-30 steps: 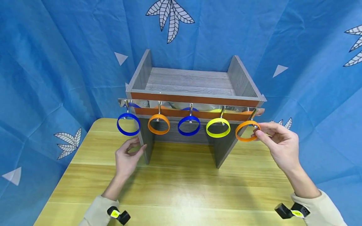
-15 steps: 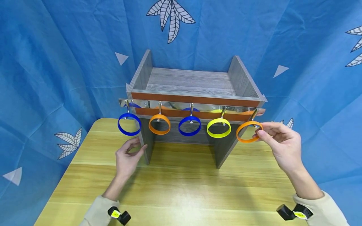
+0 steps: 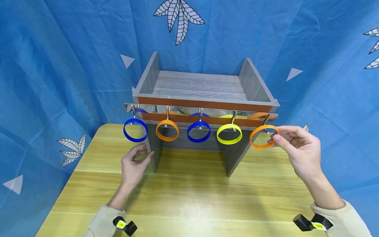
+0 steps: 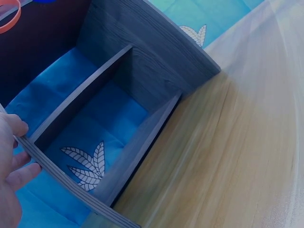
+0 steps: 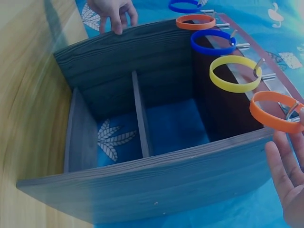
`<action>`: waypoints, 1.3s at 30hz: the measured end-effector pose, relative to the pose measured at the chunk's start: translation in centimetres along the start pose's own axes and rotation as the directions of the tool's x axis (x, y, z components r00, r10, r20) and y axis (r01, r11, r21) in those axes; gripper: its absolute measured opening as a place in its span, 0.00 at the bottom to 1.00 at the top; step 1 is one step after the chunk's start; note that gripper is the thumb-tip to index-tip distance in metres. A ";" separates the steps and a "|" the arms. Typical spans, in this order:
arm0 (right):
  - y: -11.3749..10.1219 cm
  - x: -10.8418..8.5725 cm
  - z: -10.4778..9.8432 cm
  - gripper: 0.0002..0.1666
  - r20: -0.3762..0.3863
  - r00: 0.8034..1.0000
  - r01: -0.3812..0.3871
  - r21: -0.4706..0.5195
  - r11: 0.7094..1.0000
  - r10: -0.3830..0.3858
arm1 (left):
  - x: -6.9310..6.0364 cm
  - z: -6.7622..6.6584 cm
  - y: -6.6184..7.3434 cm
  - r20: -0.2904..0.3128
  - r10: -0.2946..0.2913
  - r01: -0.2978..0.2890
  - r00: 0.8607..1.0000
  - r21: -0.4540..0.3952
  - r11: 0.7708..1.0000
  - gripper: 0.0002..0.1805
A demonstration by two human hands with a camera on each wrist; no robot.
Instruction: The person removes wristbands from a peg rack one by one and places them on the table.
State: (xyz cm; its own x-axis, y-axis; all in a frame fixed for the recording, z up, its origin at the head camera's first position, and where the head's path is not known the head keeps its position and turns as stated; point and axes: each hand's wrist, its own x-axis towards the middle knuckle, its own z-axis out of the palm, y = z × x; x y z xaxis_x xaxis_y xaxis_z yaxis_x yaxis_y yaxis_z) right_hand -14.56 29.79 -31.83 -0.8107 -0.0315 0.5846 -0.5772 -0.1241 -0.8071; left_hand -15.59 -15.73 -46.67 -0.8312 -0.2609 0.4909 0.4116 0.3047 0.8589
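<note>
Blue curtain (image 3: 74, 65) behind, end orange ring (image 5: 270, 119) pinched at the last hook (image 3: 265, 121)

Wood-grain table (image 3: 192, 197) underneath, bearing a gray shelf unit (image 3: 198, 84) with a metal rail (image 3: 183, 111) across its front. Along the rail, from the left: outer blue ring (image 3: 135, 140), inner orange ring (image 3: 167, 139), middle blue ring (image 3: 198, 141) and yellow ring (image 3: 229, 142), each at its own hook. At the right end: the end orange ring, beside the yellow ring but apart from it, with the hook tip inside its opening.

Pinched by its right edge between thumb and fingers of the right hand (image 3: 300, 149). Left hand (image 3: 134, 167) bent round the left side panel (image 3: 155, 148), apparently to steady the unit.

Step in hand, as judged: working the end orange ring at its hook; cannot tell hanging from removing. Next move probably calls for minding the bent tip: settle behind it and loosen the pinch if hanging, or draw forward past it if removing.

Opening turned toward the wearer, right side slightly raised in the head view. Round, hence no long axis across the face; centre line roughly outward from the rail.
</note>
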 end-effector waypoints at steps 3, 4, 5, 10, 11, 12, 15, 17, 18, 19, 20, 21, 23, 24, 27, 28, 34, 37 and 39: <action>-0.4 -0.1 0.1 0.15 -0.001 1.000 -0.008 -0.007 1.000 0.008 | 0.0 0.0 0.0 -0.003 -0.002 0.002 1.000 -0.001 1.000 0.18; -0.6 -0.1 0.1 0.15 -0.004 1.000 -0.016 -0.027 0.999 0.016 | 0.0 0.0 0.0 -0.003 -0.004 0.004 1.000 -0.001 1.000 0.18; -0.7 -0.1 0.1 0.15 -0.004 1.000 -0.016 -0.029 0.999 0.016 | 0.0 0.0 0.0 -0.004 -0.005 0.005 1.000 -0.001 1.000 0.18; -1.1 -0.5 -0.2 0.16 0.012 1.000 0.009 0.023 1.000 -0.010 | 0.0 0.0 0.1 -0.007 -0.009 0.009 1.000 0.001 1.000 0.18; -1.1 -0.6 -0.2 0.17 0.020 1.000 0.018 0.044 0.999 -0.019 | 0.0 0.0 0.1 -0.007 -0.007 0.007 1.000 0.001 1.000 0.18; -1.1 -0.7 -0.3 0.17 0.023 0.999 0.023 0.059 0.998 -0.025 | 0.0 0.0 0.1 -0.007 -0.004 0.004 1.000 0.001 1.000 0.18; -1.3 -1.0 -0.4 0.18 0.026 0.999 0.024 0.064 0.998 -0.025 | 0.0 0.0 0.1 -0.008 0.006 -0.006 1.000 0.004 1.000 0.18; -1.5 -1.2 -0.5 0.18 0.027 0.999 0.019 0.051 0.999 -0.020 | 0.0 0.0 0.1 -0.007 0.011 -0.011 1.000 0.004 1.000 0.19; -1.6 -1.3 -0.5 0.18 0.026 1.000 0.016 0.050 0.999 -0.018 | 0.0 0.0 0.0 -0.008 0.013 -0.013 1.000 0.002 1.000 0.19; -1.7 -1.5 -0.5 0.18 0.031 0.999 0.014 0.056 0.998 -0.016 | 0.0 0.0 0.0 -0.008 0.013 -0.013 1.000 0.000 1.000 0.19; -1.8 -1.6 -0.5 0.18 0.035 0.999 0.012 0.067 0.998 -0.015 | 0.0 0.0 0.0 -0.008 0.013 -0.013 1.000 -0.005 1.000 0.19; -1.9 -1.8 -0.5 0.18 0.036 0.999 0.010 0.070 0.997 -0.013 | 0.0 0.0 0.0 -0.008 0.012 -0.012 1.000 -0.010 1.000 0.18; -1.9 -2.1 -0.7 0.19 0.038 0.999 0.002 0.082 0.997 -0.006 | 0.0 0.0 0.0 -0.008 0.006 -0.006 1.000 -0.018 1.000 0.18; -1.9 -2.3 -0.7 0.19 0.043 0.999 0.002 0.101 0.995 -0.007 | 0.0 0.0 0.0 -0.007 0.004 -0.004 1.000 -0.024 1.000 0.17; -1.8 -2.9 -1.0 0.20 0.044 0.999 -0.009 0.098 0.995 0.005 | 0.0 0.0 0.0 -0.008 0.000 0.000 1.000 -0.028 1.000 0.17; -1.8 -3.1 -1.1 0.20 0.044 0.999 -0.013 0.099 0.995 0.009 | 0.0 0.0 0.0 -0.007 0.000 -0.001 1.000 -0.027 1.000 0.17; -1.6 -4.3 -1.5 0.21 0.035 0.998 -0.058 0.020 0.998 0.057 | 0.1 0.0 0.0 0.001 0.009 -0.009 1.000 -0.010 1.000 0.17; -1.6 -5.0 -1.6 0.19 0.020 0.994 -0.103 -0.053 0.993 0.104 | 0.0 -0.1 0.0 0.004 -0.002 0.002 1.000 -0.011 1.000 0.17; -1.6 -5.4 -1.7 0.19 0.006 0.990 -0.136 -0.107 0.985 0.138 | 0.0 -0.1 0.1 0.005 -0.011 0.011 1.000 -0.013 1.000 0.17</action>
State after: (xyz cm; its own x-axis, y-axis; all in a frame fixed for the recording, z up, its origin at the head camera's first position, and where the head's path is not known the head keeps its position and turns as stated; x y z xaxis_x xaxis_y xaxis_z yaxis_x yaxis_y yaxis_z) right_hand -9.42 31.80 -33.86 -0.8819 -0.0541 0.4683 -0.4684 -0.0118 -0.8834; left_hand -15.54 -15.80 -46.61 -0.8375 -0.2601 0.4805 0.4069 0.2900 0.8662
